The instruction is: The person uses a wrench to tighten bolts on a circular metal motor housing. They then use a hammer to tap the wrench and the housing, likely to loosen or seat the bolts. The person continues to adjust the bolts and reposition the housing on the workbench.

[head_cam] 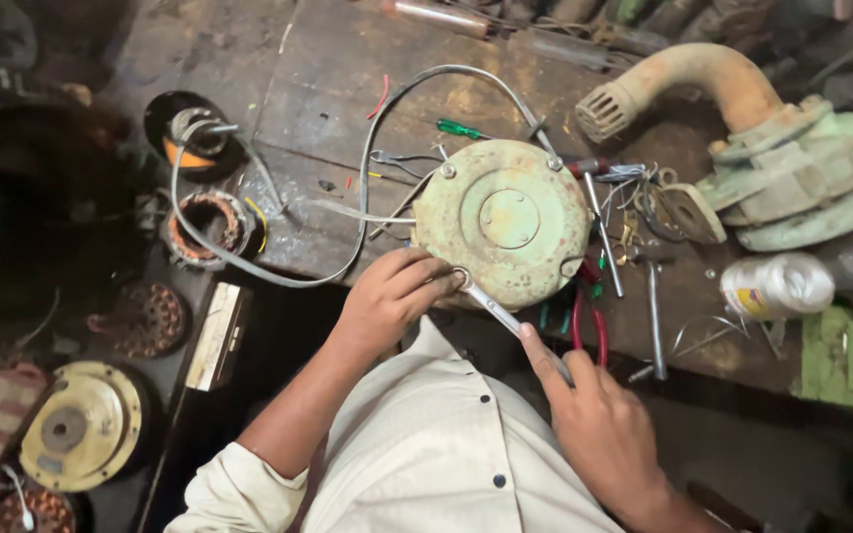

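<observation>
A round, pale green motor housing (505, 222) with a grey cable (367, 158) stands on the wooden workbench (318, 99). My left hand (387, 296) rests against the housing's near left edge, fingers by a bolt at the rim. My right hand (599, 424) holds the handle of a metal spanner (491, 308), whose ring end sits on that rim bolt.
Red-handled pliers (589, 331), a green screwdriver (461, 128) and loose metal tools lie around the housing. A green pump body with an orange pipe (792, 168) sits at the right, near a white tape roll (777, 286). Copper-wound stators (209, 222) and a yellow disc (81, 424) lie at the left.
</observation>
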